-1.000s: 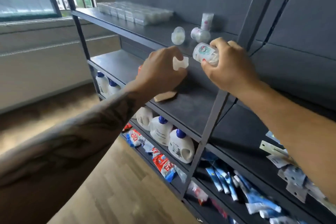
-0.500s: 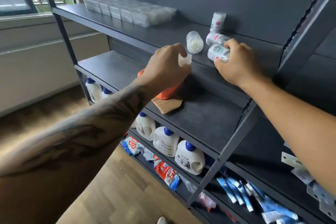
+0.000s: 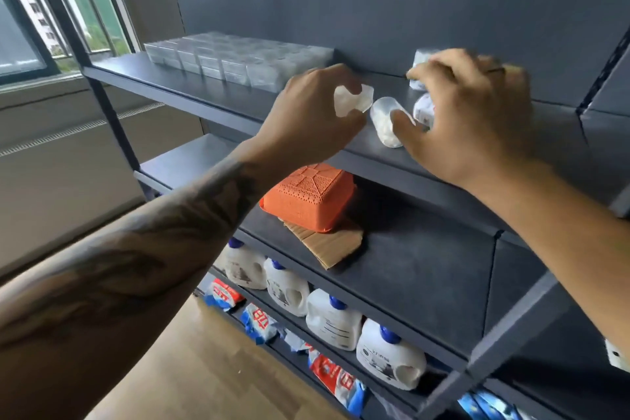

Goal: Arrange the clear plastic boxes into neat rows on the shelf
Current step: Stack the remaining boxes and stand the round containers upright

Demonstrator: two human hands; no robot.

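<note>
Several clear plastic boxes [image 3: 238, 61] stand in tight rows at the left of the top shelf [image 3: 191, 87]. My left hand [image 3: 306, 119] pinches one small clear box [image 3: 353, 100] just above the shelf, right of those rows. My right hand [image 3: 474, 112] is spread over the shelf beside it, blurred. Its thumb touches a clear round container [image 3: 383, 123] lying on its side. A labelled round container [image 3: 424, 111] lies under its fingers, and an upright one [image 3: 421, 58] stands behind the index finger. I see nothing gripped in that hand.
An upturned orange basket [image 3: 306, 194] sits on a piece of cardboard [image 3: 330, 245] on the second shelf. White detergent bottles [image 3: 334, 320] line the third shelf, with packets [image 3: 337, 378] below. A dark upright post [image 3: 511, 334] crosses the lower right. A window [image 3: 51, 10] is at the left.
The view has drawn closer to the top shelf. My left hand rose with its clear box to shelf level. My right hand moved along the shelf and spread over the round containers.
</note>
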